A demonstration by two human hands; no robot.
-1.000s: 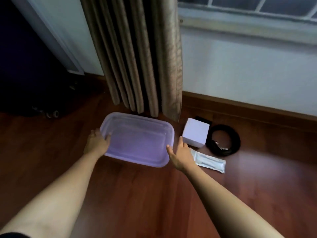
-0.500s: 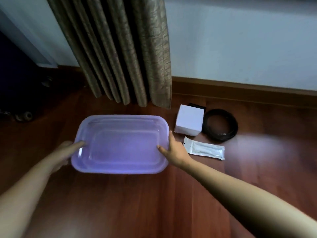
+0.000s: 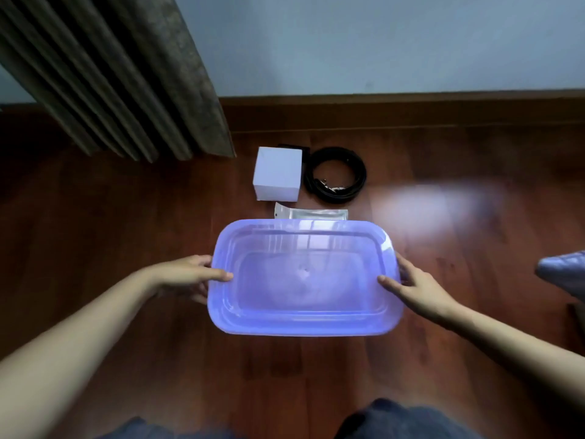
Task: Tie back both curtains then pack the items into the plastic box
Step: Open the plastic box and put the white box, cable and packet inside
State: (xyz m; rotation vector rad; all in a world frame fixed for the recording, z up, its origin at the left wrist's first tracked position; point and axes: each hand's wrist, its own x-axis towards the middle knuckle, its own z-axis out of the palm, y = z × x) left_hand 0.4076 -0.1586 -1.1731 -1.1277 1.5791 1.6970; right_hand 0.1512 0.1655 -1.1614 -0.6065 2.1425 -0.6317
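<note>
A translucent purple plastic box (image 3: 228, 321) is held over the wooden floor, open side up and with nothing in it. My left hand (image 3: 186, 275) grips its left rim, thumb over the edge. At the right rim my right hand (image 3: 418, 288) holds it the same way. Beyond the box lie a white cube-shaped carton (image 3: 277, 177), a coiled black belt (image 3: 335, 175) and a flat silver pouch (image 3: 311, 213), partly hidden by the box's far rim. A brown pleated curtain (image 3: 126, 77) hangs at the upper left.
A pale wall with a wooden skirting board (image 3: 411, 110) runs along the back. A purple ribbed object (image 3: 566, 272) pokes in at the right edge. My knees in dark cloth (image 3: 402, 419) show at the bottom. A bright glare patch lies on the floor at the right.
Both hands have carried the box from beside the curtain to the right and toward me, so it now sits in front of the carton, belt and pouch. The view has tilted down.
</note>
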